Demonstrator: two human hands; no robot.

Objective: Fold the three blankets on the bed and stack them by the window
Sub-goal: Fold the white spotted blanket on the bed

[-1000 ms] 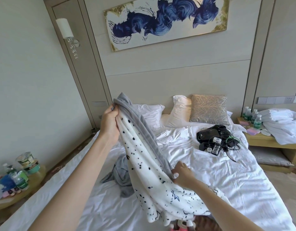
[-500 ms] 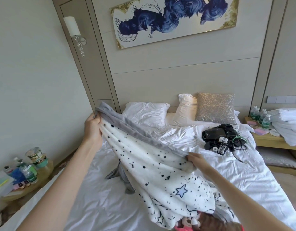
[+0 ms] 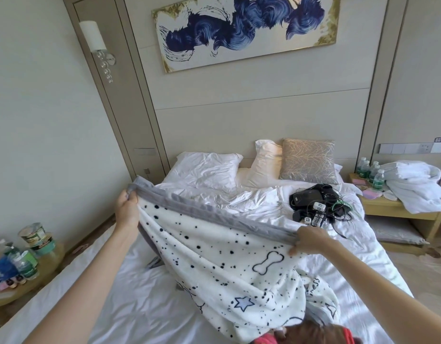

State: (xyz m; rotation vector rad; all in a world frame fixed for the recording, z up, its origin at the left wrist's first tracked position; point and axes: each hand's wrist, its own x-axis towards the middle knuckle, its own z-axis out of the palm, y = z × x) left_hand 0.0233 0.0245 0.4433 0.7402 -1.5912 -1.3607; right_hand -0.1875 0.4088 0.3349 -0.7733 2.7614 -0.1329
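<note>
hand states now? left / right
Left hand: grips the grey-trimmed corner of the spotted blanket.
Right hand: pinches the same blanket's grey edge further along.

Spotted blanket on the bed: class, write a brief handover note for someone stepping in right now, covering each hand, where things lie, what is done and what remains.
Left hand grips the grey hem of the spotted blanket at one end, lifted.
Right hand pinches the same hem further along; the hem is stretched between them.
The rest of the blanket drapes unfolded onto the bed.
Done: nothing folded in view.
Left: fold this blanket and the other two, then stack all by the window, which is out of view.
</note>
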